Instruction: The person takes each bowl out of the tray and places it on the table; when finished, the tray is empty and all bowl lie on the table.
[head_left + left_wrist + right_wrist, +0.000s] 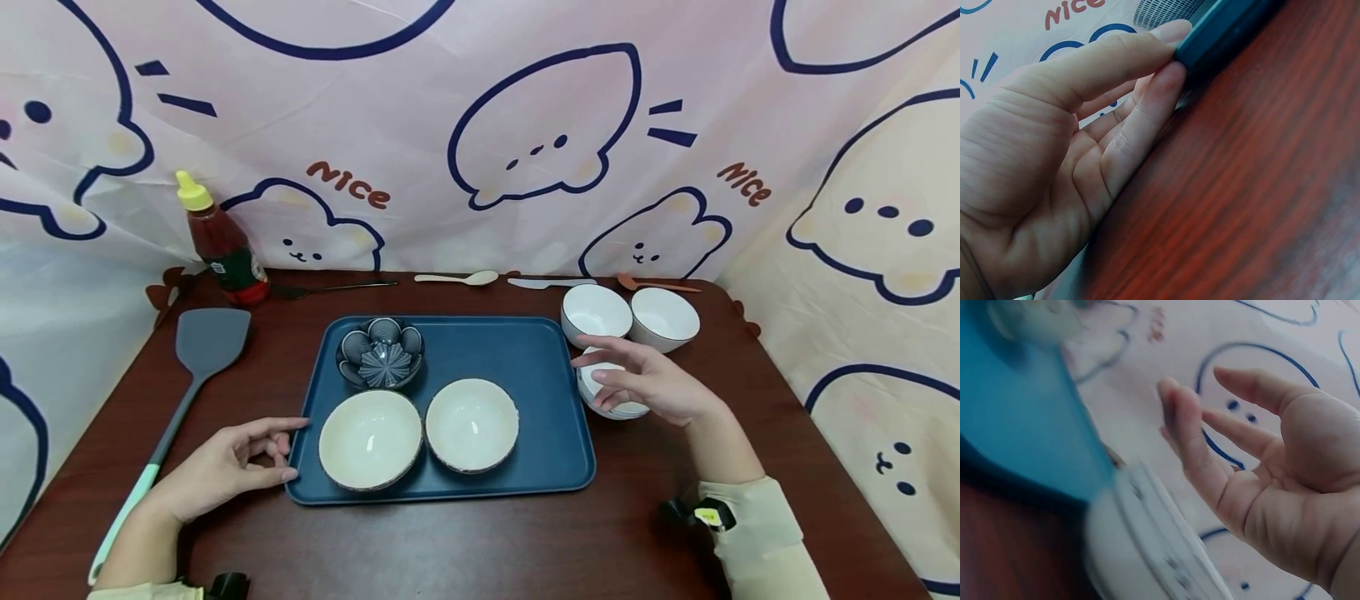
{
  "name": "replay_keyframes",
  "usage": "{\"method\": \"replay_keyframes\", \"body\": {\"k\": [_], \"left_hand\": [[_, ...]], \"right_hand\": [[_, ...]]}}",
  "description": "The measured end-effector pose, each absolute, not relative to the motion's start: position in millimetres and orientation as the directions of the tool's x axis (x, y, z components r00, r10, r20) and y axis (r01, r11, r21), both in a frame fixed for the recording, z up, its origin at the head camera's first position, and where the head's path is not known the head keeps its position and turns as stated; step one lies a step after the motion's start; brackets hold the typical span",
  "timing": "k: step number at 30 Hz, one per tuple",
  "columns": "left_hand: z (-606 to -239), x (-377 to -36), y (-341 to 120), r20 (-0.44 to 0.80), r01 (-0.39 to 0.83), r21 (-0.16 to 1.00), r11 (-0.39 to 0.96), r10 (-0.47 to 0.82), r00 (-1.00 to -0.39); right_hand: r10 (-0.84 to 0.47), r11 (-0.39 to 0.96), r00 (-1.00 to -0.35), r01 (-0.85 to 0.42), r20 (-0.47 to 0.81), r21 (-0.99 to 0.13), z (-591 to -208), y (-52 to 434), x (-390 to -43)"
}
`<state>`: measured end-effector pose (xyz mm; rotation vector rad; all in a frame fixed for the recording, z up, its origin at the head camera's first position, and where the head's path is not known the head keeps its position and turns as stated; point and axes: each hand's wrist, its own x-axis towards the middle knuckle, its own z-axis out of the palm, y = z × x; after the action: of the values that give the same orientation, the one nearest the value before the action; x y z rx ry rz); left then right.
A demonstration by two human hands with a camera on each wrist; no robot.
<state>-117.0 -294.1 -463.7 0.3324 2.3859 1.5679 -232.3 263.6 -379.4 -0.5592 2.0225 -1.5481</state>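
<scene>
Left hand point(232, 462) sets bent thumb and forefinger to the left rim of the tray point(551, 408); whether gripping or merely touching, I cannot tell. Right hand point(660, 379), fingers loosely spread and holding nothing, hovers over stacked white bowls point(600, 396) beside the tray. The smooth blue rectangle, long axis left-to-right, bears two glossy round cream bowls point(371, 442), behind them a ribbed dark dish point(385, 364)
</scene>
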Motion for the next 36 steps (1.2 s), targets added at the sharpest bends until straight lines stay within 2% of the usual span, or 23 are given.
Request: {"method": "replay_keyframes", "body": {"k": [6,15,29,36], "left_hand": [[-463.6,-117.3,-293.7,-0.098,0.041,0.921,0.388,0.331,-0.938],[-463.8,-119.8,-291.4,-0.100,0.042,0.918,0.394,0.332,-0.938],[-460.5,-114.4,-294.0,-0.098,0.041,0.917,0.396,0.324,-0.941],[-458.9,-114.3,-291.2,-0.121,0.016,0.911,0.412,0.305,-0.945]], "right_hand": [[-0.610,0.208,-0.771,0.066,-0.183,-0.976,-388.3,227.6,-223.4],[-0.639,0.235,-0.725,0.134,-0.257,-0.963,-405.4,201.3,-212.7],[-0.720,0.225,-0.609,0.248,-0.333,-0.942,-432.4,166.0,-207.4],[-0.725,0.172,-0.614,0.279,-0.313,-0.945,-430.9,160.4,-203.4]]}}
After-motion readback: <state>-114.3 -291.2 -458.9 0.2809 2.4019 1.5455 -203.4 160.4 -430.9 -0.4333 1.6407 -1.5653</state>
